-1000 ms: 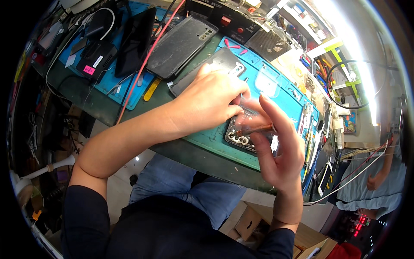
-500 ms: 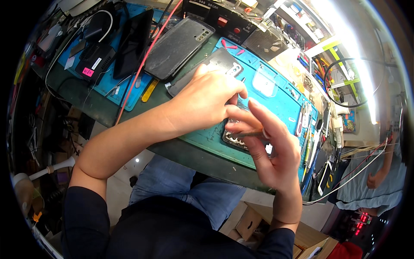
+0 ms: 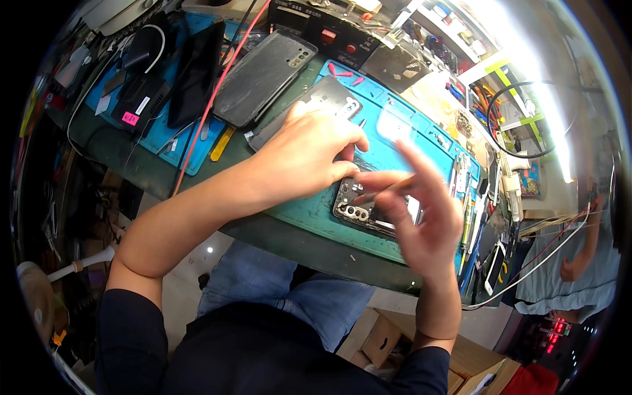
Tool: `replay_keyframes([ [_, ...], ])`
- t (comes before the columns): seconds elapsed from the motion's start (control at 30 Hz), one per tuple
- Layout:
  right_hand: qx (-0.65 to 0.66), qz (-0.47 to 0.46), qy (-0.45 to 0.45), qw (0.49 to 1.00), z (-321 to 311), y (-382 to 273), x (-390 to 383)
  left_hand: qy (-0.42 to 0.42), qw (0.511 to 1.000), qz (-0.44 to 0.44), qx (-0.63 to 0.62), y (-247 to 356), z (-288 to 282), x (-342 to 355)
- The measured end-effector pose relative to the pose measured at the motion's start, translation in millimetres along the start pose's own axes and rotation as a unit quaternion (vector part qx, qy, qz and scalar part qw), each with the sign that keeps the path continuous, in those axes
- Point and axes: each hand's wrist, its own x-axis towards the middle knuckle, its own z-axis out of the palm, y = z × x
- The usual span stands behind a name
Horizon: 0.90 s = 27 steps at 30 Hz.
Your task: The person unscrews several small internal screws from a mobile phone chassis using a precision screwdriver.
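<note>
My left hand [image 3: 318,148] is curled, thumb and fingertips bent in beside the opened phone [image 3: 350,209]; what they pinch, if anything, is hidden. My right hand [image 3: 428,220], blurred by motion, holds a slim copper-coloured tool [image 3: 372,196] over that phone, whose metal frame and camera rings show on the blue work mat [image 3: 303,217]. Behind my left hand lies a grey phone back [image 3: 334,93] with a camera cutout, partly covered. A clear plastic piece [image 3: 394,118] rests on the mat above my right hand.
A dark phone [image 3: 260,79], black tablet [image 3: 192,74] and red cable [image 3: 217,92] lie left. A black power unit [image 3: 329,36] stands behind. Tools [image 3: 467,224] line the right edge. A co-worker's arm [image 3: 586,247] shows at far right.
My right hand's index finger has lifted and swept over the phone, now blurred, and the tool has shifted with it. My left hand stays curled. The whole view has drifted slightly.
</note>
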Motion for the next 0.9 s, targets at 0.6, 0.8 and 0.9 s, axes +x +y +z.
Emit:
replay_keyframes([
  [0.6,-0.032,0.061,0.257,0.964,-36.3,88.9,17.4,0.071,0.997,0.038,0.011,-0.7,2.9,0.1],
  [0.8,-0.020,0.055,0.276,0.959,-35.4,81.7,19.4,0.110,0.992,0.055,0.015,-5.2,7.4,1.5],
  [0.9,-0.007,0.062,0.276,0.959,-31.5,69.5,18.2,0.154,0.985,0.077,0.029,-5.9,13.3,6.6],
])
